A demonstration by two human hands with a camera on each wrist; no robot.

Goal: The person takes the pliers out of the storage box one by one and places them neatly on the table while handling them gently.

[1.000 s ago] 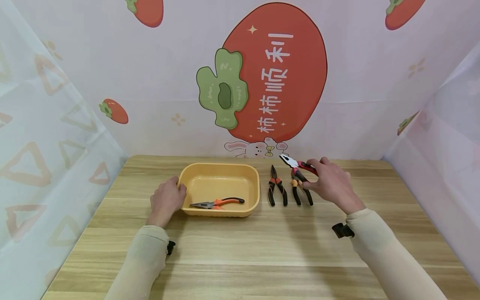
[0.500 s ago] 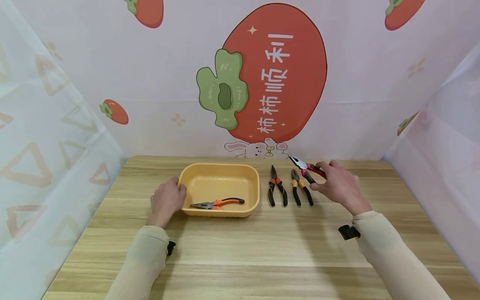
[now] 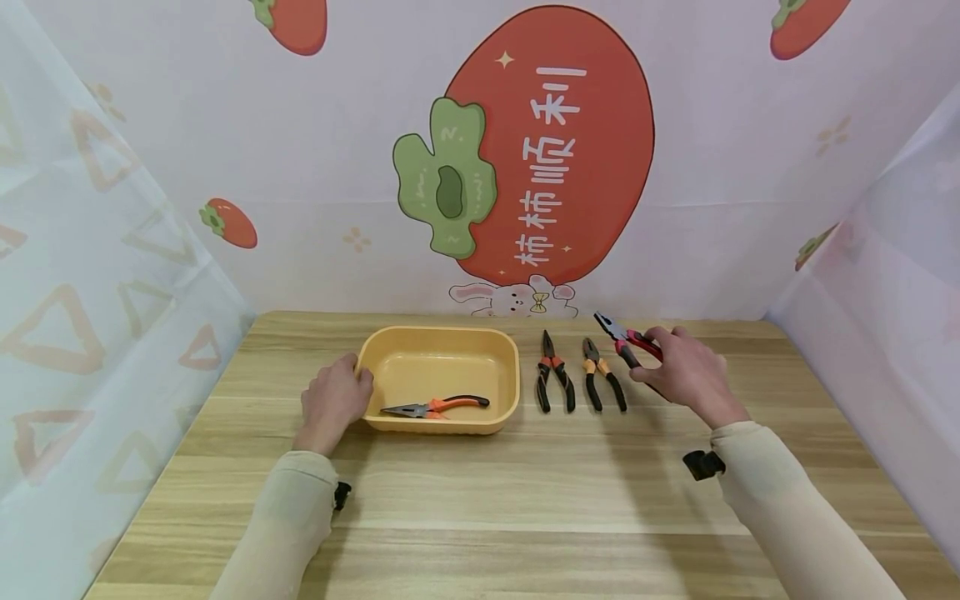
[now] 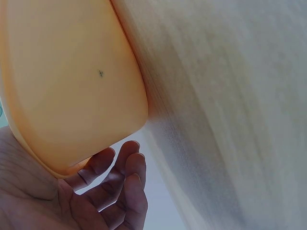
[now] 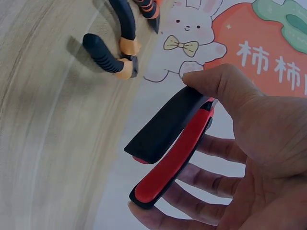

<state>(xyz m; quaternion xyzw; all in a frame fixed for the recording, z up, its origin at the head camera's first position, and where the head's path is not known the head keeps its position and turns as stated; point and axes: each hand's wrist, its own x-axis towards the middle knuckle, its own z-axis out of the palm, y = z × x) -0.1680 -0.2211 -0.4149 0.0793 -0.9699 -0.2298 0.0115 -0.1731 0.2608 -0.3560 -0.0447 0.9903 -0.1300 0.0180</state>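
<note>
My left hand (image 3: 335, 402) grips the left rim of a yellow plastic tray (image 3: 438, 427); in the left wrist view the fingers curl under the rim of the tray's end (image 4: 76, 96). Inside the tray lie orange-handled long-nose pliers (image 3: 431, 407). At the right, my right hand (image 3: 686, 372) holds red-and-black combination pliers (image 3: 621, 337) by the handles, jaws toward the back left. The right wrist view shows the thumb on one handle and the fingers round the red one (image 5: 175, 160). Black-and-orange long-nose pliers (image 3: 553, 371) and yellow-and-black pliers (image 3: 602, 375) lie between tray and right hand.
Everything is on a wood-grain table (image 3: 480, 508). A printed cloth wall (image 3: 712, 208) rises at its back edge, and pale cloth hangs along both sides.
My right hand has moved right with the combination pliers, away from over the yellow-and-black pliers, which show fully now. The left hand and tray have stayed put.
</note>
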